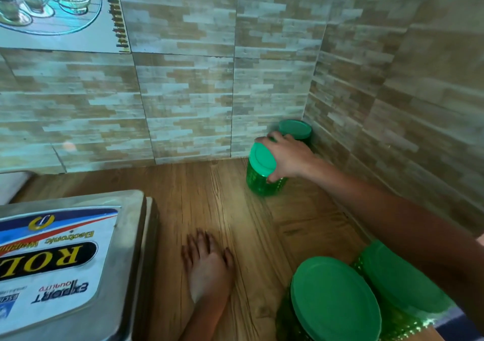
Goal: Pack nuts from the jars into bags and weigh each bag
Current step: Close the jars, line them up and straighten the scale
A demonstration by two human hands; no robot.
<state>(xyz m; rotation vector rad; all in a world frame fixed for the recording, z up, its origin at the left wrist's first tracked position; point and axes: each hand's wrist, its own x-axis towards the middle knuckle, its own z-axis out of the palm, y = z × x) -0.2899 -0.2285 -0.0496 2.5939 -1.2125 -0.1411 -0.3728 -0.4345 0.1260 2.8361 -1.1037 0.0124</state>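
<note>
Nearest, between the scale [65,262] and a large green jar [335,298], the left hand [209,264] lies flat and relaxed on the counter [235,209], holding nothing. Farther off, near the tiled corner, the right hand [288,154] grips a small green jar [262,175] around its lid, tilting it. It looks like rigid plastic, probably light but smooth, so a hold on the textured body would likely be surer than one on the lid alone.

- Right hand [286,157] is gripping a jar [255,182], fingers curling over its lid (arm outstretched, forward and to the right).
- Left hand [209,264] is lying palm down, fingers straight.
</note>
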